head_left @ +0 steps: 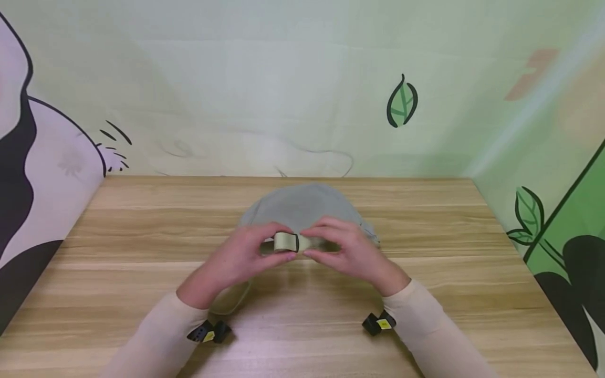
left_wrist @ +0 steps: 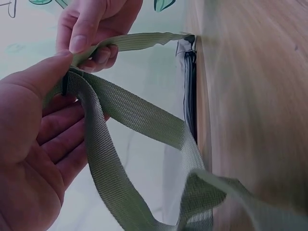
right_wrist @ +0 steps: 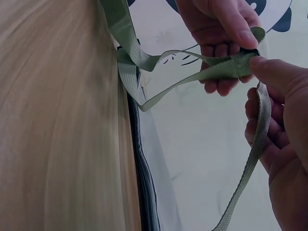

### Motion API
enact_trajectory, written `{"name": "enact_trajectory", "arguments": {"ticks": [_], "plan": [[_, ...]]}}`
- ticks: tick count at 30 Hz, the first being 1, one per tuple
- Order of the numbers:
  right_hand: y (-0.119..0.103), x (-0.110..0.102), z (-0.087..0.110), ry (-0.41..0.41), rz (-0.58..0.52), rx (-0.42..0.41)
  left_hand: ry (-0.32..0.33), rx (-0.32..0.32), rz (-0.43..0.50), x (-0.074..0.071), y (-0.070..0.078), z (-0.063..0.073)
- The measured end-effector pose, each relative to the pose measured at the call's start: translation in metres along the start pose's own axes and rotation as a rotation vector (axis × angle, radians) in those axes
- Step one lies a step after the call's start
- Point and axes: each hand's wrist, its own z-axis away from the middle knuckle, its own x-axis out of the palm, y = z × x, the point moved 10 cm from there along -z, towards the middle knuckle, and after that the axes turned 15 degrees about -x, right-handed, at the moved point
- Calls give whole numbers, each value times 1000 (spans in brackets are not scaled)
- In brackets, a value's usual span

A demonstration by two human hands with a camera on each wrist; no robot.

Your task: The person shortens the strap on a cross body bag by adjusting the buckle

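Note:
A grey bag lies on the table behind both hands in the head view, and a dark zipper runs along its edge. Its green webbing strap loops down and out from the fingers. My left hand pinches the strap between thumb and fingers beside a small black slider. Just across the slider, my right hand pinches the strap as well, its fingertips close to the left ones. In the right wrist view, one length of strap hangs below the right fingers. Fingers partly cover the slider in both wrist views.
The wood-grain table reaches back to a pale printed backdrop. A strap loop hangs or lies by the left wrist. Small black devices are worn on both wrists.

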Motion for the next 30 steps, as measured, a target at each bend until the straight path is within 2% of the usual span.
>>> {"name": "enact_trajectory", "arguments": {"ticks": [8,18,26,30], "plan": [[3,7,1,-33,-14,81,13,79,-16,2,8,-3],[5,8,3,-20,-51,83,-33,39,-30,7,8,-7],[7,8,5,22,-101,104,-4,20,-30,10,3,-7],[6,9,3,34,-101,99,15,24,-60,10,4,-7]]}}
